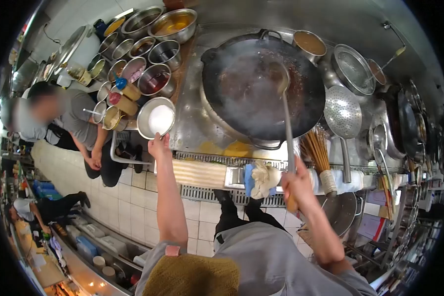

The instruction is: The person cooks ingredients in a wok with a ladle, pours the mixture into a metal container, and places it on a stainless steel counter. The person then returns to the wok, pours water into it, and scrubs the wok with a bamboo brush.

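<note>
My left hand (159,144) grips the near rim of a small metal bowl (143,120) that has white powder or grains (161,118) in it. The bowl is left of a big black wok (217,106). My right hand (299,183) is closed round the handle of a long ladle (287,121). The ladle's head lies in the dark reddish contents (261,84) of the wok, partly hidden by steam.
Metal bowls (165,52) and squeeze bottles (123,102) crowd the left. A perforated skimmer (343,112), a bamboo brush (320,155) and a strainer bowl (354,69) are right of the wok. Cloths (263,180) lie on the front edge. A person (86,111) sits at left; another (39,209) stands behind.
</note>
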The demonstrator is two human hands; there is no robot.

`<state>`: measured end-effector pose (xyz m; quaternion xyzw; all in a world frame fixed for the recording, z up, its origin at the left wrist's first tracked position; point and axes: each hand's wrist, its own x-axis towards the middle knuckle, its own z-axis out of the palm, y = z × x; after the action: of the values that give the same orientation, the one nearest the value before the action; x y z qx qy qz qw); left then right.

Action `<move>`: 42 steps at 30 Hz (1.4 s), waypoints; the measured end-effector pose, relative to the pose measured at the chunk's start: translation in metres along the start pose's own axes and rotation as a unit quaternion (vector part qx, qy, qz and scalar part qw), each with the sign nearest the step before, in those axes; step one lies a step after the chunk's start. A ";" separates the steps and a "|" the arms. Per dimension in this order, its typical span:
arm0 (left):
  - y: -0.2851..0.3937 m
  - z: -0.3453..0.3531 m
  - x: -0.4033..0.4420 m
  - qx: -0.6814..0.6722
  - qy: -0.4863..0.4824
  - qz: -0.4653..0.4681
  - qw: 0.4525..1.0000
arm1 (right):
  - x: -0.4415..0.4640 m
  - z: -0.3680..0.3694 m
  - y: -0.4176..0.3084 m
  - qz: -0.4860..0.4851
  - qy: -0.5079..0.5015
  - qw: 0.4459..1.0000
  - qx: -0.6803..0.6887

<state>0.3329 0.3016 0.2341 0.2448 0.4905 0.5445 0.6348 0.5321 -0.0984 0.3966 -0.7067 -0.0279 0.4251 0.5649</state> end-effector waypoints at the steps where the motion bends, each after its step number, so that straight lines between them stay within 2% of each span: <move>1: 0.001 0.002 -0.008 -0.020 -0.010 -0.011 1.000 | -0.020 0.007 -0.007 0.044 -0.019 0.997 0.061; 4: 0.022 0.011 -0.064 0.028 -0.054 -0.095 0.994 | -0.039 -0.011 -0.030 0.132 -0.136 0.930 0.314; 5: 0.025 0.009 -0.083 0.048 -0.064 -0.127 0.989 | -0.031 -0.024 -0.044 0.144 -0.157 0.916 0.341; 6: 0.020 -0.008 -0.094 0.078 -0.187 -0.176 0.963 | -0.017 -0.035 -0.053 0.122 -0.150 0.944 0.266; 7: 0.014 -0.027 -0.105 0.108 -0.307 -0.221 0.919 | -0.001 -0.046 -0.059 0.099 -0.140 0.967 0.190; 8: 0.026 -0.021 -0.145 0.237 -0.377 -0.251 0.860 | 0.014 -0.055 -0.063 0.044 -0.132 0.986 0.086; 9: 0.030 -0.024 -0.181 0.263 -0.437 -0.293 0.809 | 0.027 -0.063 -0.067 -0.010 -0.124 0.992 -0.020; 10: 0.034 -0.016 -0.213 0.356 -0.486 -0.333 0.725 | 0.037 -0.072 -0.071 -0.037 -0.101 0.993 -0.048; 11: 0.013 -0.028 -0.231 0.320 -0.519 -0.425 0.669 | 0.046 -0.079 -0.075 -0.062 -0.080 0.992 -0.077; 13: -0.038 -0.041 -0.268 0.309 -0.584 -0.475 0.581 | 0.058 -0.089 -0.077 -0.070 -0.054 0.992 -0.087; 15: -0.108 -0.055 -0.301 0.379 -0.624 -0.454 0.511 | 0.070 -0.094 -0.065 -0.074 -0.054 0.994 -0.060; 17: -0.189 -0.084 -0.330 0.459 -0.715 -0.152 0.505 | 0.058 -0.084 -0.046 -0.017 -0.022 0.999 -0.020; 18: -0.198 -0.070 -0.344 0.525 -0.716 -0.115 0.446 | 0.054 -0.082 -0.032 -0.008 -0.046 0.999 -0.003; 19: -0.204 -0.055 -0.357 0.586 -0.710 -0.077 0.382 | 0.043 -0.077 -0.024 0.026 -0.067 0.994 0.085; 21: -0.286 -0.091 -0.378 0.560 -0.696 0.139 0.427 | 0.019 -0.069 -0.010 0.107 -0.126 0.943 0.290; 22: -0.319 -0.104 -0.382 0.536 -0.676 0.245 0.442 | 0.011 -0.072 -0.005 0.111 -0.209 0.885 0.401; 25: -0.350 -0.091 -0.384 0.563 -0.703 0.191 0.391 | 0.000 -0.084 -0.005 0.177 -0.282 0.701 0.631; 26: -0.360 -0.082 -0.384 0.589 -0.706 0.130 0.370 | 0.000 -0.092 -0.008 0.172 -0.293 0.715 0.612; 28: -0.381 -0.080 -0.382 0.596 -0.635 0.240 0.428 | -0.007 -0.100 -0.030 0.166 -0.265 0.794 0.522; 31: -0.399 -0.076 -0.374 0.602 -0.609 0.300 0.420 | -0.026 -0.106 -0.069 0.133 -0.187 0.925 0.302; 33: -0.408 -0.077 -0.369 0.604 -0.595 0.336 0.410 | -0.034 -0.107 -0.092 0.094 -0.148 0.974 0.145; 36: -0.418 -0.082 -0.364 0.608 -0.561 0.397 0.398 | -0.043 -0.107 -0.108 0.020 -0.098 0.994 -0.039; 39: -0.427 -0.089 -0.360 0.610 -0.519 0.457 0.385 | -0.053 -0.108 -0.103 -0.055 -0.027 0.983 -0.176; 42: -0.440 -0.101 -0.359 0.611 -0.463 0.523 0.372 | -0.038 -0.118 -0.065 -0.008 -0.045 0.997 -0.058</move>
<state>0.4686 -0.1818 -0.0502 0.9877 0.0932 0.1218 0.0286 0.6111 -0.1867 0.4719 -0.7178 -0.0833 0.4501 0.5246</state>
